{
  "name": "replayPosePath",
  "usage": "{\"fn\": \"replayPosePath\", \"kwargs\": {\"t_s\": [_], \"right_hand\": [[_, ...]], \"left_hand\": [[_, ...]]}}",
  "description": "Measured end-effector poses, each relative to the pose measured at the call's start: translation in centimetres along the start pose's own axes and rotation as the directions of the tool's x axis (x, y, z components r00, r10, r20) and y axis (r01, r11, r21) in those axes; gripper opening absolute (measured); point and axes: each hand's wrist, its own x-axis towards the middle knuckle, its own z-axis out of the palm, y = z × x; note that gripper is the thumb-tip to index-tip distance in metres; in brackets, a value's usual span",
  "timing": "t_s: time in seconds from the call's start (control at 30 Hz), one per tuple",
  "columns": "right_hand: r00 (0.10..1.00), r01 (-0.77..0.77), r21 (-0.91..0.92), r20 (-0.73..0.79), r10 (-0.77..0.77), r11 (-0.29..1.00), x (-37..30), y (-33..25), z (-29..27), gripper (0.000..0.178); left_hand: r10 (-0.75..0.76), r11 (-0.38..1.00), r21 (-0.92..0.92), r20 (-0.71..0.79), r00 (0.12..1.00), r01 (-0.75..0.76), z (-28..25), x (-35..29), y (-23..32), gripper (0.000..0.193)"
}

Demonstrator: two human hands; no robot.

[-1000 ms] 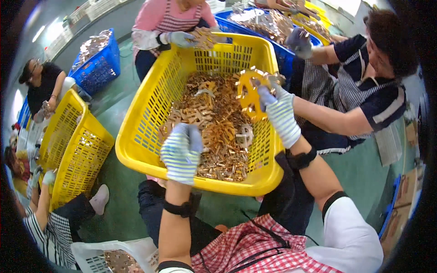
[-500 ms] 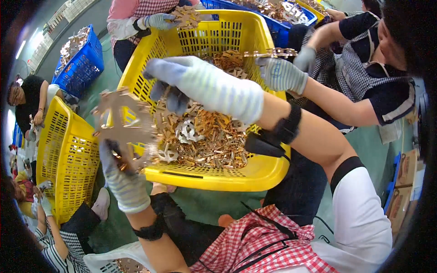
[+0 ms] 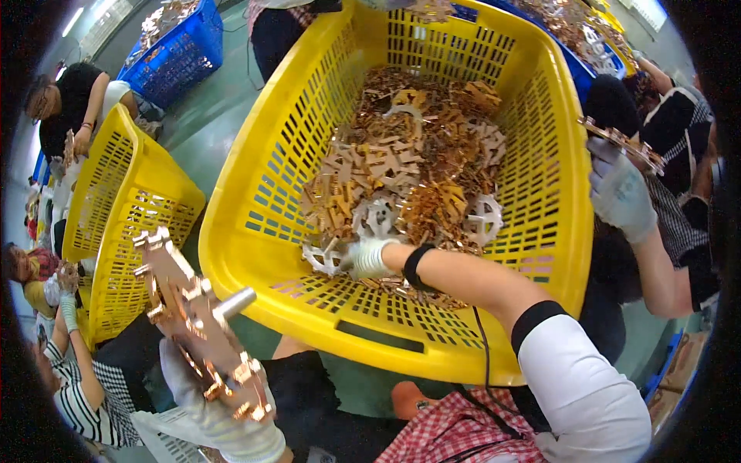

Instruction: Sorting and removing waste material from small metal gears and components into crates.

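My left hand (image 3: 220,417), in a pale striped glove, grips a flat copper-coloured metal part (image 3: 181,297) with jagged edges. The part is tilted outside the basket's near left corner, and a grey cylindrical stub (image 3: 234,305) stands out from its face. My right hand (image 3: 369,258), gloved as well, reaches down inside the yellow basket (image 3: 262,297). It is beside a silvery spoked ring (image 3: 323,260) and just below another silvery ring-shaped piece (image 3: 376,217). Its fingers are blurred and point away, so their grip does not show. Loose copper-coloured pieces (image 3: 386,166) lie heaped around it.
On the right, a co-worker's gloved hand (image 3: 624,193) holds a similar metal part (image 3: 624,145) beside the basket rim. Another yellow basket (image 3: 143,224) stands at left, a blue crate (image 3: 174,58) behind it. Other people sit at far left. A dark cord (image 3: 485,347) hangs over the near rim.
My right hand has gone from above the basket down among the pieces. My left hand has lowered the metal part and turned it, showing the stub. The view has shifted, bringing more basket into sight.
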Motion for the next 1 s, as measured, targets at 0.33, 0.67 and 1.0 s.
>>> {"fn": "replayPosePath", "kwargs": {"t_s": [0.33,0.67,1.0], "right_hand": [[0.984,-0.083,-0.374,-0.176,0.018,0.924,3.7,-2.1,4.7,0.043],[0.786,0.200,0.450,-0.604,0.131,0.870,-11.4,-2.9,-4.2,0.030],[0.592,0.636,0.626,-0.771,0.235,0.451,-35.4,-11.9,-3.4,0.020]], "left_hand": [[-0.079,0.965,-0.234,0.184,0.980,0.122,-2.8,0.9,-1.1,0.043],[-0.126,0.897,-0.267,0.612,0.781,0.354,1.4,-0.6,-0.9,0.041],[0.362,0.902,-0.313,0.175,0.916,-0.297,-13.0,3.0,3.9,0.051]]}}
